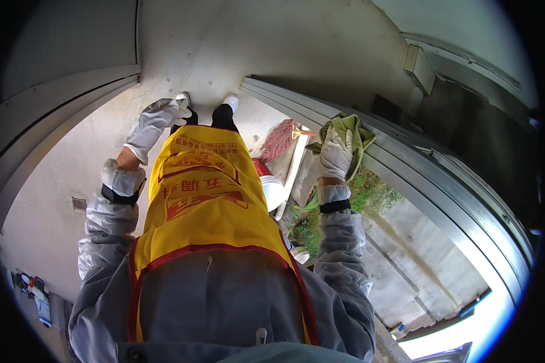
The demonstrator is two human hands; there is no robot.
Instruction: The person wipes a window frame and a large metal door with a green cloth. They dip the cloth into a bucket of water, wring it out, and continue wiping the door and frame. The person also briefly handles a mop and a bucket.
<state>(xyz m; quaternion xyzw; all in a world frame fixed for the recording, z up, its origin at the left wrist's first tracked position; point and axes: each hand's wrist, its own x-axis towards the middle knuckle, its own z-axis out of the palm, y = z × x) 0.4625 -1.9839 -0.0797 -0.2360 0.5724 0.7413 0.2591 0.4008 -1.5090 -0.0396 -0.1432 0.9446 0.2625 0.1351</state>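
Note:
My right hand [336, 155], in a white glove, holds a green cloth [359, 140] against the metal door frame [381, 136] on the right. Folds of the cloth stick out around the fingers. My left hand [163, 113], also gloved in white, hangs in the air above the floor near my shoes, beside the top of the yellow apron [204, 181]. Its fingers are partly bent and apart, and no object shows in them. White sleeve covers and dark bands are on both forearms.
A reddish broom [278, 140] lies near a white pipe [295, 170] and a white bucket [271, 193], to the right of my legs. Plants [368, 190] grow beyond the doorway. Another metal frame [63, 93] curves along the left. Several small items [38, 295] stand at the lower left.

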